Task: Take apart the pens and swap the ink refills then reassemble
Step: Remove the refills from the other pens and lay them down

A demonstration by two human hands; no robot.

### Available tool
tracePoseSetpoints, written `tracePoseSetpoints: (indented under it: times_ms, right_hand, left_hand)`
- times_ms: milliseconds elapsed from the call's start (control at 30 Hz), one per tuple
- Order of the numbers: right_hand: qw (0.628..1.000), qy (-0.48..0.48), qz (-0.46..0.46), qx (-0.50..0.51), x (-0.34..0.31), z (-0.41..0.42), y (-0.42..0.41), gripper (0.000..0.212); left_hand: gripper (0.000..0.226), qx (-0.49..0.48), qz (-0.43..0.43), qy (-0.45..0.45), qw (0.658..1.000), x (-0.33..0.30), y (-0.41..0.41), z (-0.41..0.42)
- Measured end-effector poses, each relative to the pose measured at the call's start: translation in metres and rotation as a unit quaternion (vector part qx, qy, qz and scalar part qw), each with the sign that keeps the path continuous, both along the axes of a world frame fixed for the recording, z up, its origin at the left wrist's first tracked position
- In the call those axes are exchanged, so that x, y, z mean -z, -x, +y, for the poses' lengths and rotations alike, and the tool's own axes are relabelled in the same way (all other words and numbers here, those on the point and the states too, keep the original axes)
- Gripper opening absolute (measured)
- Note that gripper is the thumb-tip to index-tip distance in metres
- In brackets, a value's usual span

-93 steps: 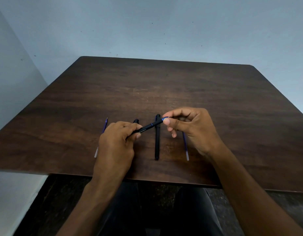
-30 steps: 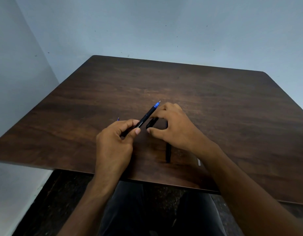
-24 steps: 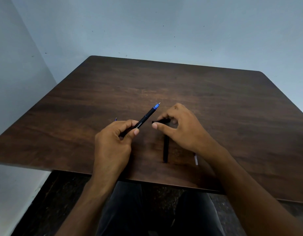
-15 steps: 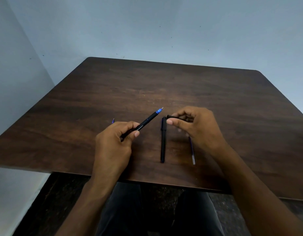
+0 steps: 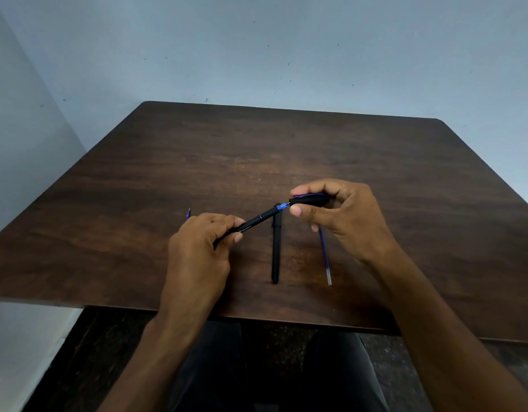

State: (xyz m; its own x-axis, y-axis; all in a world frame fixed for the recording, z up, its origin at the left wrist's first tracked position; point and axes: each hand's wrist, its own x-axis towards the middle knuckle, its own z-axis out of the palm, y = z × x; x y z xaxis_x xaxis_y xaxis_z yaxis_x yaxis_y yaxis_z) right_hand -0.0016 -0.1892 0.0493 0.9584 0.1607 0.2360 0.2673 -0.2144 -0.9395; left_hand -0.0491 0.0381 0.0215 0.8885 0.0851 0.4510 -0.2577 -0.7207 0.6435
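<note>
My left hand (image 5: 197, 251) grips a black pen (image 5: 258, 219) by its rear half, its blue tip pointing up and right. My right hand (image 5: 343, 215) pinches a black pen cap (image 5: 309, 200) just right of that tip, the cap's mouth close to the tip. A second black pen (image 5: 275, 248) lies lengthwise on the table between my hands. A thin blue refill (image 5: 325, 257) lies to its right, partly under my right hand. The tip of another blue refill (image 5: 188, 213) shows beyond my left hand; the rest is hidden.
The dark wooden table (image 5: 286, 162) stands against a pale wall, with a side wall close on the left. Its near edge runs just in front of my wrists, and my legs are below it.
My right hand picked up the cap from beside the lying pen and brought it up to the blue tip of the pen in my left hand.
</note>
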Motion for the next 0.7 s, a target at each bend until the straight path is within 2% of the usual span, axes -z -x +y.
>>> tracePoseSetpoints:
  times_ms: [467,567,633,700]
  right_hand:
    - [0.998,0.058,-0.007,-0.037,-0.0048,0.0093,0.0016,0.025]
    - [0.998,0.044,-0.007,-0.047,-0.0031,0.0066,0.0029,0.024]
    - [0.999,0.027,-0.003,-0.035,-0.0003,0.0052,0.0032,0.031]
    - [0.999,-0.038,0.02,-0.011,0.0029,0.0072,0.0031,0.042]
  left_hand:
    - [0.025,0.007,-0.008,-0.04,0.999,0.0032,-0.0035,-0.0009]
    - [0.026,0.005,-0.014,-0.04,0.999,0.0039,-0.0031,0.0006]
    - [0.026,0.003,-0.014,-0.038,0.999,0.0044,-0.003,0.0014]
    - [0.026,0.002,-0.014,-0.04,0.999,0.0049,-0.0032,0.0016]
